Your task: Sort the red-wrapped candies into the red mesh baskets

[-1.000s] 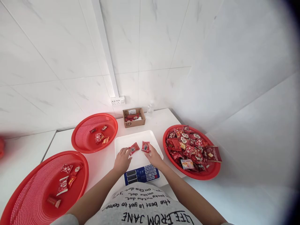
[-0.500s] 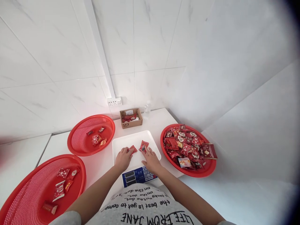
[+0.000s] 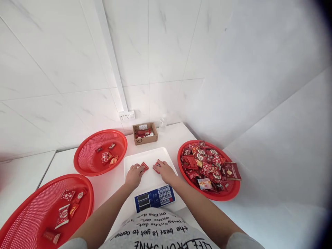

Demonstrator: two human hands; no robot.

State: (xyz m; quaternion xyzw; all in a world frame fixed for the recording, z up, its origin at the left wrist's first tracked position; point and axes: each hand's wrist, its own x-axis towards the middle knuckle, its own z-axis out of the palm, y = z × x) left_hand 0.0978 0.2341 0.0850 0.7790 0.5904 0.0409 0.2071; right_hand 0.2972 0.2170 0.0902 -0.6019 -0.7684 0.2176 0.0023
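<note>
Both my hands are over the white pan [image 3: 150, 182] of a weighing scale. My left hand [image 3: 133, 175] grips the lower left end of a small red snack packet [image 3: 144, 166], its fingers curled. Just to the right, my right hand [image 3: 165, 171] has its fingers closed over a second red snack packet [image 3: 156, 167], covering much of it. The two packets are apart, with bare pan between them. Below the pan is the scale's blue panel [image 3: 154, 199] with its displays and keypad.
To the right, a red basket [image 3: 234, 193] is heaped with red packets. Two red baskets, one at far left [image 3: 23, 200] and one at back left [image 3: 85, 155], hold several packets each. A small cardboard box [image 3: 146, 139] and a clear bottle [image 3: 163, 124] stand by the wall.
My right hand has moved up and closed over the right packet, which it only touched at the lower edge before. My left fingers have curled more around the left packet.
</note>
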